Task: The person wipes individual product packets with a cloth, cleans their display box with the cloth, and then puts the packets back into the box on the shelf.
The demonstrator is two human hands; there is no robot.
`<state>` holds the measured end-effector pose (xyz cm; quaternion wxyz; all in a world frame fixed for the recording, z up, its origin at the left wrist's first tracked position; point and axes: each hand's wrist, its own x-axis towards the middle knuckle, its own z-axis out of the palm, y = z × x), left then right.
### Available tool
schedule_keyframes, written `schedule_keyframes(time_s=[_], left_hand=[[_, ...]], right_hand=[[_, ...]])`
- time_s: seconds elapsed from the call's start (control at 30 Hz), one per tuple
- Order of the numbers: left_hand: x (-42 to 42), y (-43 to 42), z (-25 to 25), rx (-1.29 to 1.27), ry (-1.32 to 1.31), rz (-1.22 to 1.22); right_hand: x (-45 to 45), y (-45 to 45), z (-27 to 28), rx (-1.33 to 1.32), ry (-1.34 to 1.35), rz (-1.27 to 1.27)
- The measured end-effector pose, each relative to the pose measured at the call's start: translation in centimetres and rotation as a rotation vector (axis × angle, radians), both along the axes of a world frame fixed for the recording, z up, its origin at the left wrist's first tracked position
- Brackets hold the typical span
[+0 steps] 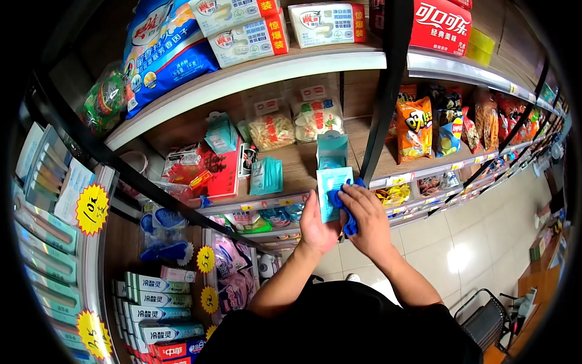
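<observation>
My left hand (319, 230) is closed around the lower part of a flat teal packet (334, 180) with pale printing, held up in front of the shelf. A crumpled blue cloth (350, 225) is bunched under the fingers of my right hand (368, 219), which presses it against the packet's right side. Just behind the packet, an open teal box (333, 144) stands on the shelf with similar packets inside. To the left lies a small stack of teal packets (267, 176), and more teal packets (222, 133) sit farther back.
A black shelf post (381, 103) rises right beside the teal box. Bags of dried food (317, 111) stand behind, and a red box (221, 173) lies to the left. Toothpaste boxes (159, 312) are stacked at lower left. Snack bags (415, 128) fill the right shelf. A folding chair (485, 321) stands on the tiled floor.
</observation>
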<state>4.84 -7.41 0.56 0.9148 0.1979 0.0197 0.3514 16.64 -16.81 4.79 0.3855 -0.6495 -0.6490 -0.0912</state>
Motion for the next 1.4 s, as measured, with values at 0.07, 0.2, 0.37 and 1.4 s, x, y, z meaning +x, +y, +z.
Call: schedule_keyframes(time_s=[0.07, 0.2, 0.37, 1.4], left_hand=[[-0.1, 0.5, -0.2, -0.012, -0.013, -0.008], [-0.1, 1.5, -0.5, -0.022, 0.052, 0.074], [-0.7, 3.1, 0.5, -0.014, 0.149, 0.168], [5.8, 11.5, -4.8, 1.929, 1.120, 0.860]], right_hand=[[-0.8, -0.8, -0.7, -0.010, -0.021, 0.020], [-2.0, -1.6, -2.1, -0.041, -0.038, 0.054], [-1.8, -1.3, -3.3, -0.086, 0.193, 0.122], [1.1, -3.3, -7.5, -0.234, 0.576, 0.071]])
